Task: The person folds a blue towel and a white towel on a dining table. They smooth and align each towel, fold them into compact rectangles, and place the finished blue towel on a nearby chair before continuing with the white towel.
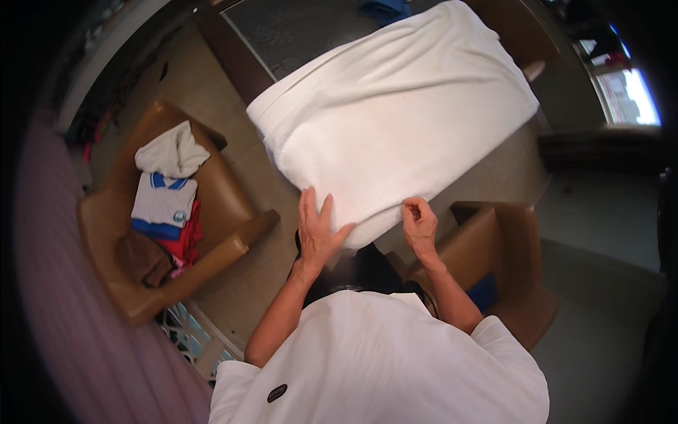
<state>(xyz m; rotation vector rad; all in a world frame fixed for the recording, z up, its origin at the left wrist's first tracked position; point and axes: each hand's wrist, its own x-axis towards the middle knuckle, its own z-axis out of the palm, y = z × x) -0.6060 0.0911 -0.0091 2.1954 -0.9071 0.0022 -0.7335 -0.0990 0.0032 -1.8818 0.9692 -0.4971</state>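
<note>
A large white cloth [392, 122], soft like a towel or blanket, lies spread over a table, with creases across its far part and its near edge hanging towards me. My left hand [317, 228] rests on the near left corner of the cloth, fingers spread. At the near right edge, my right hand [420, 222] pinches the rim of the cloth between thumb and bent fingers. A narrow fold of the cloth runs between the two hands. What lies under the cloth is hidden.
On the left, a brown armchair [222, 185] holds folded clothes [164, 199] and a white cloth [174, 151]. Another brown armchair [516, 254] with a blue item [482, 292] stands close at the right. Blue fabric [385, 10] lies on the dark tabletop [296, 37]. A purple curtain [63, 265] hangs at left.
</note>
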